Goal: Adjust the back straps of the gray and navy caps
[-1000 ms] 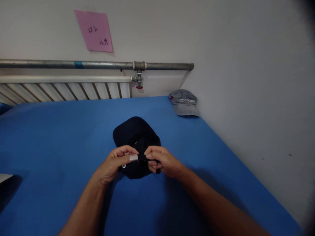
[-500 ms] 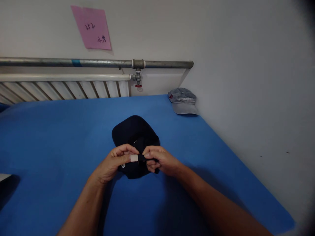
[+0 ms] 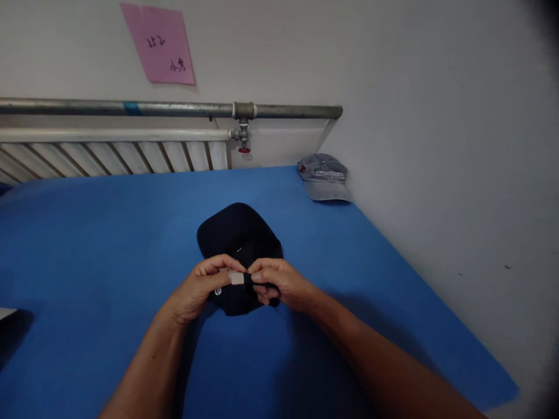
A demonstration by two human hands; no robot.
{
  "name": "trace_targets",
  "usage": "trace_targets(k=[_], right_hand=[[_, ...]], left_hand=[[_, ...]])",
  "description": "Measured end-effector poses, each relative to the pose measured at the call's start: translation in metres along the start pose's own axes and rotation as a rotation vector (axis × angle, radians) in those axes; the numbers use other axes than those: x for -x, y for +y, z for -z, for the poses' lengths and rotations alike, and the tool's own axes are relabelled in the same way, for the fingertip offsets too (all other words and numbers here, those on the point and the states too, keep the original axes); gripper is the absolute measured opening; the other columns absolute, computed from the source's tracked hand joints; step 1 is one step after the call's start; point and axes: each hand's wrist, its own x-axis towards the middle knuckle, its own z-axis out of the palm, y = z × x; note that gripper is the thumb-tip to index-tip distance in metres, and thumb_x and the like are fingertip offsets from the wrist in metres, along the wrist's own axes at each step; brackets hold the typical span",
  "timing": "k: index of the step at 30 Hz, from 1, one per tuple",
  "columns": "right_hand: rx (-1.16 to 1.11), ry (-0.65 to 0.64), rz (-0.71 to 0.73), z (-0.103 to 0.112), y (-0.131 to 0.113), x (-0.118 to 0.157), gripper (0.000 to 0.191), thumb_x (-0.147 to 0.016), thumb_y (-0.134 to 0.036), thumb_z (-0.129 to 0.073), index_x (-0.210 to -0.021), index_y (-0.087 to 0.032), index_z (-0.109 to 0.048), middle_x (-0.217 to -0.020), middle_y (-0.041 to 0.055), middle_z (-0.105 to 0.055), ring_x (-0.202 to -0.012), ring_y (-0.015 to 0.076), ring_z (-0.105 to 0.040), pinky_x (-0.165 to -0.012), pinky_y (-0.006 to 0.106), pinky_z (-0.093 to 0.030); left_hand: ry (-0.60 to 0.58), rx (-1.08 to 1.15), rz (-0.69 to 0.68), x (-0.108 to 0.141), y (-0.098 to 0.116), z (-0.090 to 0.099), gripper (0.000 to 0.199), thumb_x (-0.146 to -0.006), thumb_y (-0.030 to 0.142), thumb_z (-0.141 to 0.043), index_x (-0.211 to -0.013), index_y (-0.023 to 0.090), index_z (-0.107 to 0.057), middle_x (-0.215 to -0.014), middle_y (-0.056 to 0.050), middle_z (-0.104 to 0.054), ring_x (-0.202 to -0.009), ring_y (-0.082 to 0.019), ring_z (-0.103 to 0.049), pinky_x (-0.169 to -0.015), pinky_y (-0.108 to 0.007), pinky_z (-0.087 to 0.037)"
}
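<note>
dark cap [image 3: 238, 227] lies on the blue surface [image 3: 109, 244], near the middle of the view, brim pointing to the far left. its back part, towards the wearer, is in both hands.

left hand [image 3: 196, 289]: fingers closed, thumb against the pale, shiny clasp [image 3: 237, 278], forefinger curled over behind it. small white mark [image 3: 218, 291] on the cap just below the thumb.

right hand [image 3: 283, 282]: fingertips pinched on the dark strap [image 3: 248, 279], right beside the clasp; remaining fingers bent underneath. the two forefingers nearly meet; cannot tell whether they touch. strap and cap are much the same dark tone, so where one ends is hard to make out.

grey cap [image 3: 324, 174] sits in the far right corner of the surface, close to the wall [image 3: 437, 145], brim towards the wearer, light lettering on its front. well apart from both hands.

beyond the far edge: white radiator [image 3: 113, 157], metal pipe [image 3: 183, 109] above it, valve [image 3: 244, 134] with red handle. pink paper [image 3: 159, 43] with handwriting higher up.
</note>
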Motion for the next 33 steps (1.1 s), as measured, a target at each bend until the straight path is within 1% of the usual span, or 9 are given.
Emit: trace_targets(k=[3, 6, 9, 12, 16, 20, 25, 30, 33], right_hand=[[0.011, 0.015, 0.020, -0.0012, 0.0012, -0.0001, 0.007, -0.073, -0.023, -0.063, -0.071, -0.016, -0.060, -0.051, -0.0084, -0.046, -0.039, 0.0033, -0.033, -0.046, 0.022, -0.036], [0.020, 0.023, 0.000, -0.0019, 0.0020, -0.0009, 0.007, -0.072, -0.022, -0.063, -0.070, -0.017, -0.059, -0.050, -0.0087, -0.045, -0.040, 0.0035, -0.034, -0.046, 0.022, -0.035], [0.028, 0.030, -0.020, -0.0019, 0.0012, -0.0011, 0.006, -0.071, -0.022, -0.062, -0.068, -0.017, -0.059, -0.049, -0.0087, -0.044, -0.040, 0.0039, -0.036, -0.045, 0.022, -0.034], [0.031, 0.016, -0.034, -0.0014, -0.0003, -0.0004, 0.005, -0.070, -0.021, -0.061, -0.068, -0.017, -0.058, -0.050, -0.0085, -0.044, -0.040, 0.0038, -0.035, -0.045, 0.022, -0.034], [0.037, 0.003, -0.039, -0.0018, -0.0005, -0.0001, 0.007, -0.071, -0.022, -0.061, -0.068, -0.017, -0.058, -0.050, -0.0083, -0.043, -0.042, 0.0047, -0.037, -0.046, 0.021, -0.033], [0.058, 0.030, -0.023, -0.0049, 0.0015, -0.0005, 0.007, -0.072, -0.022, -0.060, -0.068, -0.017, -0.057, -0.050, -0.0085, -0.042, -0.042, 0.0042, -0.034, -0.046, 0.021, -0.032], [0.013, 0.062, 0.004, -0.0080, 0.0031, 0.0002, 0.010, -0.072, -0.024, -0.061, -0.067, -0.017, -0.055, -0.050, -0.0089, -0.040, -0.041, 0.0038, -0.032, -0.045, 0.021, -0.031], [-0.001, 0.056, 0.012, -0.0081, 0.0035, 0.0004, 0.012, -0.073, -0.026, -0.063, -0.068, -0.017, -0.057, -0.051, -0.0086, -0.042, -0.042, 0.0039, -0.034, -0.045, 0.021, -0.033], [0.014, 0.054, 0.028, -0.0074, 0.0042, -0.0002, 0.013, -0.074, -0.027, -0.064, -0.068, -0.017, -0.058, -0.051, -0.0085, -0.044, -0.041, 0.0035, -0.034, -0.045, 0.021, -0.034]], left_hand=[[0.000, 0.008, -0.007, -0.0002, -0.0007, 0.0001, 0.008, -0.069, 0.027, -0.076, -0.076, 0.022, -0.074, -0.065, 0.003, -0.066, -0.057, -0.006, -0.052, -0.056, -0.017, -0.039], [-0.001, 0.009, -0.002, 0.0003, -0.0002, -0.0004, 0.008, -0.069, 0.026, -0.076, -0.075, 0.022, -0.074, -0.065, 0.002, -0.066, -0.057, -0.007, -0.053, -0.056, -0.018, -0.040], [0.024, 0.006, -0.003, 0.0005, 0.0006, -0.0008, 0.008, -0.067, 0.025, -0.076, -0.074, 0.022, -0.074, -0.065, 0.003, -0.066, -0.057, -0.007, -0.053, -0.055, -0.018, -0.039], [0.038, 0.003, 0.000, 0.0001, 0.0010, -0.0012, 0.008, -0.066, 0.025, -0.076, -0.073, 0.022, -0.074, -0.064, 0.003, -0.066, -0.056, -0.007, -0.052, -0.054, -0.018, -0.039], [0.004, -0.006, 0.010, 0.0003, 0.0017, -0.0024, 0.008, -0.068, 0.026, -0.074, -0.075, 0.021, -0.074, -0.065, 0.001, -0.067, -0.057, -0.008, -0.054, -0.056, -0.019, -0.041], [-0.025, -0.014, 0.014, 0.0005, 0.0037, -0.0040, 0.008, -0.069, 0.026, -0.074, -0.075, 0.020, -0.074, -0.067, 0.001, -0.068, -0.059, -0.009, -0.055, -0.058, -0.020, -0.042], [-0.020, -0.025, 0.021, -0.0012, 0.0034, -0.0033, 0.007, -0.070, 0.025, -0.074, -0.076, 0.021, -0.074, -0.067, 0.002, -0.068, -0.059, -0.008, -0.055, -0.059, -0.019, -0.042], [0.013, -0.035, -0.003, -0.0023, 0.0007, 0.0004, 0.008, -0.070, 0.024, -0.074, -0.077, 0.022, -0.074, -0.070, 0.002, -0.068, -0.062, -0.009, -0.056, -0.061, -0.019, -0.042], [-0.010, -0.055, 0.011, -0.0015, 0.0020, 0.0000, 0.008, -0.071, 0.025, -0.074, -0.079, 0.022, -0.074, -0.071, 0.001, -0.069, -0.064, -0.009, -0.057, -0.062, -0.020, -0.043]])
